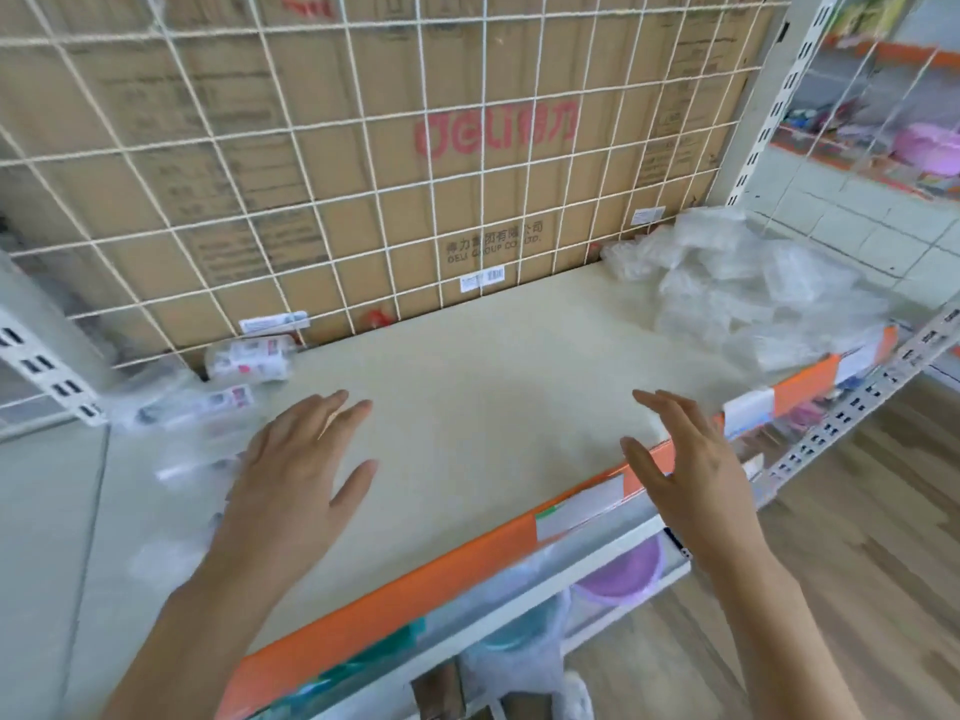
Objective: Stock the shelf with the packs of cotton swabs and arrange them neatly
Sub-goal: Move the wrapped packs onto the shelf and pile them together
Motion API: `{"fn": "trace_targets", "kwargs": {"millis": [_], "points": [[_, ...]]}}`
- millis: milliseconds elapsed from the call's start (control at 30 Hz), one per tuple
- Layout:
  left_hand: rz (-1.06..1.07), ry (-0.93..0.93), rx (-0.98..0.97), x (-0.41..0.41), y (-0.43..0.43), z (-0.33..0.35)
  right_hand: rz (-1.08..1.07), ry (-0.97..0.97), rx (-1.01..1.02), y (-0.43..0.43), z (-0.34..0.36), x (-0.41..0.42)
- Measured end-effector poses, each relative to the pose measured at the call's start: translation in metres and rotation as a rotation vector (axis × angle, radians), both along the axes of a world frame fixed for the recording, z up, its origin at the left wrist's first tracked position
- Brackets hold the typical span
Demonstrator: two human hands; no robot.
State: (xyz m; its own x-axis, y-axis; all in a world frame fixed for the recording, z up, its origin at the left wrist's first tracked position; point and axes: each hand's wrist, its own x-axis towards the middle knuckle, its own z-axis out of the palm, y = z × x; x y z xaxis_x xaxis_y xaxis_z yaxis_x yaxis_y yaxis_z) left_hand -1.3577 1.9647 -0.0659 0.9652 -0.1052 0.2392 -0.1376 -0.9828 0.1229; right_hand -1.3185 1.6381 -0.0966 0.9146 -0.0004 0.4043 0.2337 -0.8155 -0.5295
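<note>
Both hands hover over the cream shelf (493, 376), and neither holds anything. The left hand (301, 470) is spread wide and palm down over the left front part of the board, fingers straight and pointing toward the back. The right hand (685, 470) is also wide, turned more on its edge with the thumb toward the middle, above the orange price strip (395, 589) that runs along the shelf's front lip. The packs of cotton swabs (247, 358) lie on the left side of the shelf. One with a white and pink label sits at the back corner against the wire grid (363, 119), another is just in front of it, and more lie blurred beside the left hand. Whether that hand touches them cannot be told. A heap of crumpled clear plastic wrap (737, 288) fills the right rear corner, well apart from the packs. Behind the grid stand large cardboard boxes (493, 200), one with a red logo and grey print. A slotted metal upright (857, 402) stands at the shelf's right end. Below the front edge a purple basin (623, 569) shows on a lower shelf. Wooden flooring (857, 563) lies to the right.
</note>
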Motion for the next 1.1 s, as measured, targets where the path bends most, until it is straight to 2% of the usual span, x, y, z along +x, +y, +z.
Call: {"fn": "trace_targets", "kwargs": {"millis": [267,500,867,1100], "points": [[0.299,-0.092,-0.006,-0.069,0.061,0.008,0.202,-0.067,-0.028,0.066,0.007,0.010],[0.614,-0.199,-0.002,-0.126,0.089,0.017,0.509,-0.068,-0.022,0.136,0.017,0.036],[1.102,-0.252,-0.047,-0.223,0.067,0.012,1.069,-0.032,-0.030,0.216,0.040,0.039],[1.264,-0.292,-0.056,-0.272,0.037,0.009,1.306,-0.023,0.000,0.257,0.048,0.018]]}}
